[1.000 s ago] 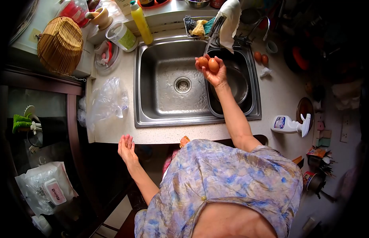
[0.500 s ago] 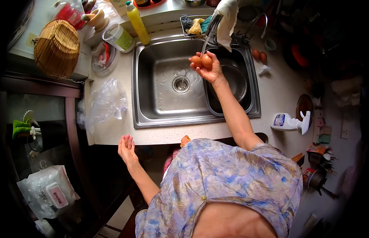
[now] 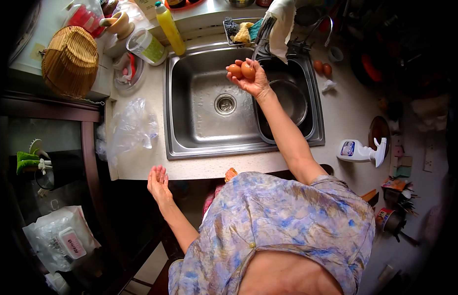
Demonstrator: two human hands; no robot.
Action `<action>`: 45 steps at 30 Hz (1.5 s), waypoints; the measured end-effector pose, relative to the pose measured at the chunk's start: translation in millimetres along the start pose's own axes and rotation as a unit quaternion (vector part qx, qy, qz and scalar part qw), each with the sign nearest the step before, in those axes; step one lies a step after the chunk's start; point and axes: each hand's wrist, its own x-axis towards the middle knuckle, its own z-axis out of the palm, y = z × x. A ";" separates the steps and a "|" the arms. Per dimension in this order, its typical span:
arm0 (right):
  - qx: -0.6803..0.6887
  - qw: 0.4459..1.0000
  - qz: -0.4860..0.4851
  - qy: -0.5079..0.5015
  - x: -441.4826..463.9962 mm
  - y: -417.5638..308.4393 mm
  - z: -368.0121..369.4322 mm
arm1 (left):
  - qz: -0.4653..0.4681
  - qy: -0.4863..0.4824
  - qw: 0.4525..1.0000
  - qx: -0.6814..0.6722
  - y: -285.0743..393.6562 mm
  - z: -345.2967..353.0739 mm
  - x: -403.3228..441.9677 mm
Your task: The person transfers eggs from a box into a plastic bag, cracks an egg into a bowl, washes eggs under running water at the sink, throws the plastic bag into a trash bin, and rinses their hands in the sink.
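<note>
My right hand (image 3: 252, 82) holds two brown eggs (image 3: 241, 70) side by side on its palm, over the upper right part of the steel sink (image 3: 197, 113). Just above the fingers is the faucet (image 3: 265, 32), with a white cloth (image 3: 281, 29) hanging over it; water runs down beside the hand. A dark basin (image 3: 315, 105) sits in the right part of the sink, with a round metal bowl (image 3: 290, 101) inside. My left hand (image 3: 159, 184) is empty, palm up with fingers extended, in front of the counter edge near a clear plastic bag (image 3: 133, 127).
Two more brown eggs (image 3: 322, 68) lie right of the sink, near a crumpled white piece (image 3: 328, 86). A spray bottle (image 3: 359, 150) lies farther down the counter. Behind the sink are a yellow bottle (image 3: 170, 29), a plastic tub (image 3: 146, 46) and sponges (image 3: 243, 32).
My right hand has moved left with the two eggs, from under the water stream to just beside it. My left hand has stayed nearly still.
</note>
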 end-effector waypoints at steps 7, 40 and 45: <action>0.021 1.000 -0.016 -0.002 -37.3 -4.6 -4.0 | 0.003 0.004 1.000 0.000 -0.2 -5.6 0.5; -0.103 0.992 -0.029 0.071 -20.9 -3.2 18.7 | -0.015 -0.029 0.999 0.024 2.2 9.8 0.8; -0.061 0.998 -0.017 0.000 -47.4 -18.3 1.1 | -0.022 -0.032 0.999 0.021 -3.8 3.1 2.1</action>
